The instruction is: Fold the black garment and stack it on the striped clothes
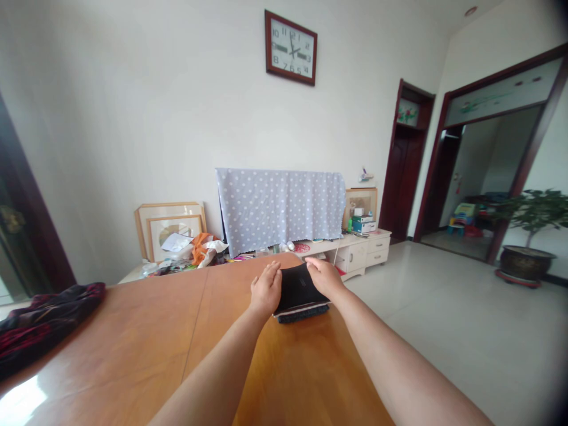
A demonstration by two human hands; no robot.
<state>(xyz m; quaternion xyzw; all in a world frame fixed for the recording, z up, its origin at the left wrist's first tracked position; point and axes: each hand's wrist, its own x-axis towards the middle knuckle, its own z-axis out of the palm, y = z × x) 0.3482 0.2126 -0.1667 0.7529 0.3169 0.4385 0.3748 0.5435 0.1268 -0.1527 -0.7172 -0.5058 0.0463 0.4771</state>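
Note:
A folded black cloth [300, 285], with a thin pale edge at its near side, is between my two hands over the wooden table. Beneath it shows a dark, rough-textured folded layer [303, 314]; whether the two are one piece I cannot tell. My left hand [267, 289] grips the cloth's left side, its fingers pointing away from me. At the far right corner my right hand [325, 277] holds the other side, thumb toward the middle. The cloth dips slightly between the hands. The undersides of both hands are hidden.
A dark red-and-black garment [48, 322] lies on the table [222, 355] at the left. Past the far edge stands a low white cabinet [377, 249] with a polka-dot cover [284, 207], frames [171, 228] and clutter. A potted plant [528, 260] stands on the floor at the right.

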